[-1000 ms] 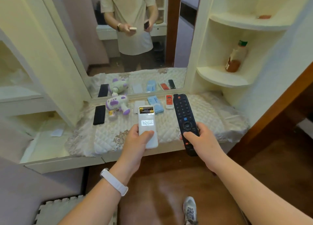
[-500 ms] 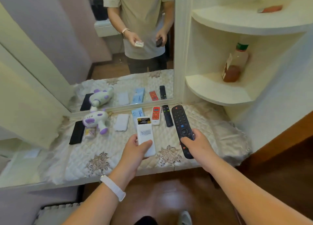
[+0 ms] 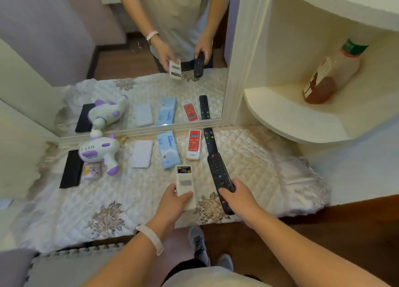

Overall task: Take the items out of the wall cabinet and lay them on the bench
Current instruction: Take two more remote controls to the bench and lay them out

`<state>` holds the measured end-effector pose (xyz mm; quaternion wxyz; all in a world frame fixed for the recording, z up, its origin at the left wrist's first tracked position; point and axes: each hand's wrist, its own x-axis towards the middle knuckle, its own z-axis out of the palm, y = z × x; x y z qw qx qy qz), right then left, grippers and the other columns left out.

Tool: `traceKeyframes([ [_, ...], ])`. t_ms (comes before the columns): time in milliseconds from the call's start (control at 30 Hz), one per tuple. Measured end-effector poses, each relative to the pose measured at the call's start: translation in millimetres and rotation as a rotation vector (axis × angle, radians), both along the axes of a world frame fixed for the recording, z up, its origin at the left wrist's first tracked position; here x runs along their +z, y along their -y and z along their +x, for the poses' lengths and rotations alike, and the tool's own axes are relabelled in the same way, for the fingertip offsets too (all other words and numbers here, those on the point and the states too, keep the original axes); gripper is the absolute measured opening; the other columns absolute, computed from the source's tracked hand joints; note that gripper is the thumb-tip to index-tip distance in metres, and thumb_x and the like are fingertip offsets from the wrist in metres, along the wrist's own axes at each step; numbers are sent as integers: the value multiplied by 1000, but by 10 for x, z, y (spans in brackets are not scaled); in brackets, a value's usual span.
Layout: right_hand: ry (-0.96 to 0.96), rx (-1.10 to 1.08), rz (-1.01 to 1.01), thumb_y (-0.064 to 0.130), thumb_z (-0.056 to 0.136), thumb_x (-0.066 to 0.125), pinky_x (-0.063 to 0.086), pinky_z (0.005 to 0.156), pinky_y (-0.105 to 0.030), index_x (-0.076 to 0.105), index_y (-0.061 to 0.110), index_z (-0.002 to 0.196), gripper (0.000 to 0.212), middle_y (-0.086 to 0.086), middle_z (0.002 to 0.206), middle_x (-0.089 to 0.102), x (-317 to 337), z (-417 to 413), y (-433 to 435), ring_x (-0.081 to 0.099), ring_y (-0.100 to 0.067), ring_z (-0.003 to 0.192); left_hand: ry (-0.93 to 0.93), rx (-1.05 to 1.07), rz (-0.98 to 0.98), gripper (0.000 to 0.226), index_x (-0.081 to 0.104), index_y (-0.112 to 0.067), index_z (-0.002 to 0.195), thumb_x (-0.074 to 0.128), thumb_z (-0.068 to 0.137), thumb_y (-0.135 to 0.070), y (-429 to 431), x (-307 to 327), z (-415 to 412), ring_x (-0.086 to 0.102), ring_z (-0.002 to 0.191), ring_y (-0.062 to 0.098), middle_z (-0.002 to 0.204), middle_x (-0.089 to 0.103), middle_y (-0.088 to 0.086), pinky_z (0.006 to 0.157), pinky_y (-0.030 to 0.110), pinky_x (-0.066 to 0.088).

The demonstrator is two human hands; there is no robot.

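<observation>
Gripping remotes lengthwise toward mirror (image 3: 138, 55) — left hand (image 3: 172, 202) white remote (image 3: 185, 185); right hand (image 3: 239, 197) black remote (image 3: 219, 174)

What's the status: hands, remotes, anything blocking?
Left hand grips white remote; right hand grips black remote. Both low over bench cover, not released. Bare cover beneath, nothing blocking.

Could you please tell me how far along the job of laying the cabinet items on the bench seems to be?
Well along. Already laid on the bench cloth: a black case, toy gun, white pack, blue box, red remote and slim black remote. In hand: the left hand holds a white remote, the right hand a black remote. Both need setting down; the cabinet is out of view.
</observation>
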<state>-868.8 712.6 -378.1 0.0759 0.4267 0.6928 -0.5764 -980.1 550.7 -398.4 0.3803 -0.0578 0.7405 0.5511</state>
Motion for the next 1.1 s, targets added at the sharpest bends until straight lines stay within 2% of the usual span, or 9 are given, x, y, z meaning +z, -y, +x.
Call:
traceKeyframes([
  [133,94,45,3,29,93,60,50,66,-32,56,21,102,13,-6,96,64,-237,-161,58,63,-22,86,46,-36,-46,29,55,-15,113,67,87,-9,12,-326,-176,67,97,24,113,66,8,84,45,57],
  [333,193,47,37,29,93,60,45,63,-30,55,17,103,16,-3,92,62,-497,-441,90,61,-18,82,97,-103,-42,21,56,-23,104,65,89,-11,-125,-595,-393,66,97,19,108,67,1,88,44,56],
  [433,206,64,40,27,93,60,41,59,-29,54,17,97,13,-2,86,59,-569,-518,61,57,-16,75,91,-118,-61,24,56,-17,112,65,90,-12,-179,-667,-447,65,96,16,110,67,3,80,34,56],
  [533,208,104,70,26,94,60,38,56,-26,52,18,96,12,1,84,57,-624,-567,21,55,-12,71,35,-198,-130,27,57,-12,116,64,90,-17,-185,-681,-483,64,94,14,108,66,0,72,23,51],
  [633,232,178,155,29,94,58,44,57,-28,54,17,104,16,1,88,61,-671,-572,-3,58,-11,73,-76,-306,-213,29,59,-16,117,64,89,-22,-141,-675,-506,63,96,14,108,66,-4,79,28,49],
  [833,291,328,328,39,93,52,51,61,-35,55,20,97,20,1,83,63,-674,-554,-116,60,-15,69,-358,-490,-375,28,61,-20,112,60,86,-28,-29,-541,-488,61,84,14,99,65,-4,72,33,51],
  [900,305,377,367,41,94,50,52,63,-36,55,18,105,27,0,88,63,-636,-565,-188,61,-16,73,-378,-479,-405,31,62,-18,113,59,85,-29,-19,-478,-458,62,88,16,102,65,-1,74,36,52],
  [1000,286,449,436,44,94,49,51,73,-36,50,16,132,47,-4,110,61,-556,-607,-320,61,-21,93,-394,-463,-446,40,56,-15,127,57,89,-29,-15,-375,-377,58,102,20,115,60,3,79,31,46],
  [1100,200,563,542,43,95,48,52,83,-39,48,16,136,50,-5,127,55,-446,-649,-411,57,-24,109,-456,-507,-483,52,45,-17,140,56,91,-32,-12,-274,-267,53,116,22,130,55,6,90,32,43],
])
